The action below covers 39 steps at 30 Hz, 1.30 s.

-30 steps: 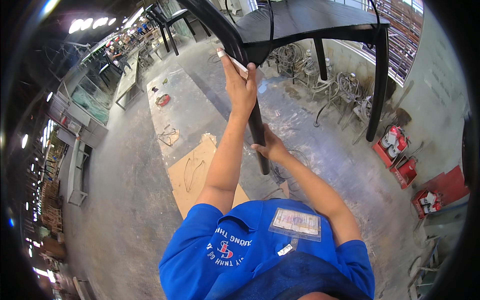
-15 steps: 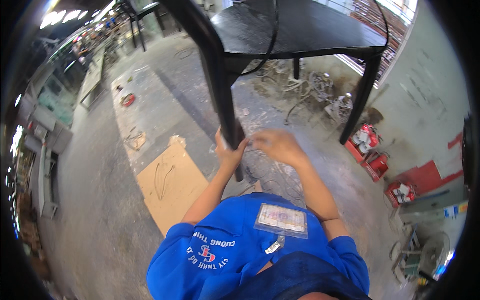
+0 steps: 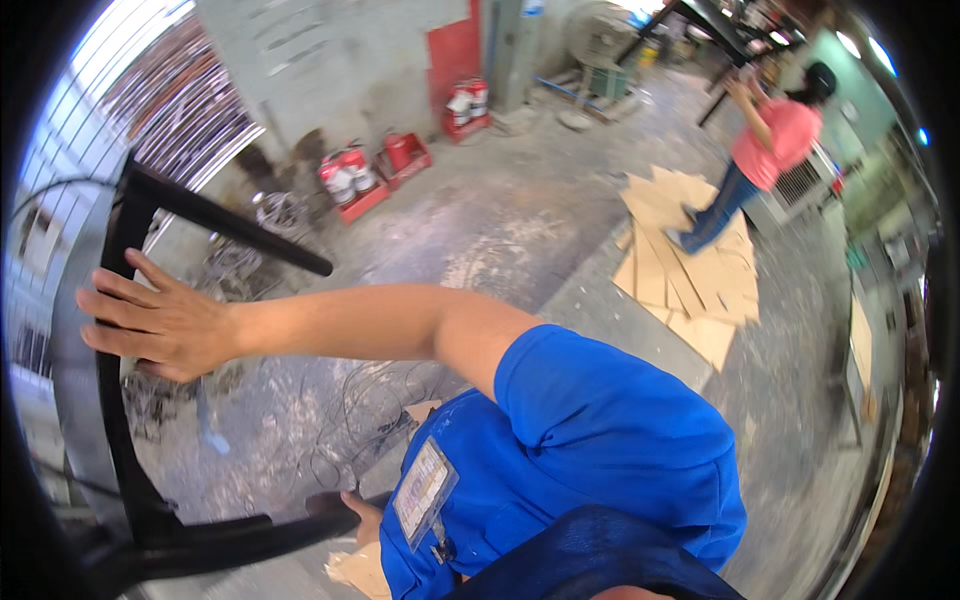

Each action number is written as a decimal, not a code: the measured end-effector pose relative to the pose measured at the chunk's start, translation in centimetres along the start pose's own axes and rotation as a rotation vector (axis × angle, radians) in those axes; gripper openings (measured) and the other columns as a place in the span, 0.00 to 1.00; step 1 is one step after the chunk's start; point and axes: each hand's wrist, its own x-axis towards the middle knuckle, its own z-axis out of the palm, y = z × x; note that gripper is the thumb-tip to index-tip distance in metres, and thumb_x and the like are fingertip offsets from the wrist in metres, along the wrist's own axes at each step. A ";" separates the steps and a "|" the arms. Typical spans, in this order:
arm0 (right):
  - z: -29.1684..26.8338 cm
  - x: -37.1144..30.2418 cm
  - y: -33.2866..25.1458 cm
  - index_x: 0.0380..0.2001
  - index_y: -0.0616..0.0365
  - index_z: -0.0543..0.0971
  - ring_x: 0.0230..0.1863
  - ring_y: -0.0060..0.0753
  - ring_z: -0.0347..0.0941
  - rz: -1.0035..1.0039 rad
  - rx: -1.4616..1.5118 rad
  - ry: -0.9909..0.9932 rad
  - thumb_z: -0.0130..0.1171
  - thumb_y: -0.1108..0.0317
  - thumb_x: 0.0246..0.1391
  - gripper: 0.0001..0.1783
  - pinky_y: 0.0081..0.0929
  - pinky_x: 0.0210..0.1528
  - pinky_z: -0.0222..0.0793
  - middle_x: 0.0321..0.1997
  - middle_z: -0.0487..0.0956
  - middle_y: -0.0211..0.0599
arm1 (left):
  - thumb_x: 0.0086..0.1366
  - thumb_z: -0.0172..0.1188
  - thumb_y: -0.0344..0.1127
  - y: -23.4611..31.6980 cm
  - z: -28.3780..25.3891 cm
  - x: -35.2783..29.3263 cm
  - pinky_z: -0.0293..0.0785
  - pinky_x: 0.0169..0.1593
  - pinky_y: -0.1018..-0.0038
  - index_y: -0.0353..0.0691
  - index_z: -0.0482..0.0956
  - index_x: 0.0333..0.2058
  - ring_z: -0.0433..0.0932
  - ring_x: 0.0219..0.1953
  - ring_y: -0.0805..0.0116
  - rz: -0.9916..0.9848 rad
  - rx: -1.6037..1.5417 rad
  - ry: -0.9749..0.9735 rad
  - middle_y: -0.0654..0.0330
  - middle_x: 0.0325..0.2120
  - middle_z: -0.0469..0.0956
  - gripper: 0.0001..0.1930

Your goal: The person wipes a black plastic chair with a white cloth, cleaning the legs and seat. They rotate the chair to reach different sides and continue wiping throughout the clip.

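A black chair (image 3: 128, 440) fills the left edge, held up off the floor and seen at a slant. My right arm stretches across to it, and my right hand (image 3: 170, 325) lies against the edge of its seat with fingers spread. At the lower left, my left hand (image 3: 368, 522) is closed around the end of a dark chair leg (image 3: 250, 540); most of its fingers are hidden behind the leg and my blue shirt. Another leg (image 3: 240, 225) sticks out above my right hand.
Fire extinguishers (image 3: 350, 170) in red stands line the wall. A co-worker in a pink shirt (image 3: 770, 150) stands on cardboard sheets (image 3: 690, 250), hands on another dark piece of furniture (image 3: 710, 30). Loose cables (image 3: 350, 420) lie on the floor; a large fan (image 3: 600, 40) stands at the back.
The view has swung right, bringing the co-worker in. My right hand has left the spot beside my left hand and spread on the seat edge. The chair now appears at the left.
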 end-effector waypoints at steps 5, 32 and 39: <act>0.2 1.0 3.8 0.65 0.68 0.47 0.72 0.60 0.36 0.158 -0.088 -0.081 0.64 0.62 0.34 0.56 0.59 0.67 0.41 0.70 0.41 0.63 | 0.48 0.60 0.69 2.1 2.7 2.0 0.74 0.40 0.61 0.20 0.76 0.41 0.80 0.38 0.52 0.254 -0.078 -0.251 0.37 0.36 0.79 0.46; -2.9 3.8 -2.5 0.64 0.52 0.60 0.66 0.48 0.56 -0.268 -0.128 -0.099 0.41 0.70 0.58 0.29 0.51 0.54 0.61 0.67 0.59 0.43 | 0.50 0.64 0.62 7.3 5.9 3.5 0.75 0.42 0.64 0.21 0.73 0.45 0.80 0.40 0.53 0.610 -0.192 -0.726 0.39 0.39 0.78 0.41; -1.0 3.8 -3.3 0.63 0.49 0.61 0.66 0.47 0.56 -0.295 -0.297 -0.121 0.39 0.69 0.60 0.27 0.51 0.57 0.60 0.66 0.60 0.42 | 0.50 0.65 0.60 6.3 4.0 5.5 0.76 0.42 0.64 0.22 0.73 0.46 0.80 0.41 0.53 0.569 -0.173 -0.630 0.39 0.39 0.78 0.41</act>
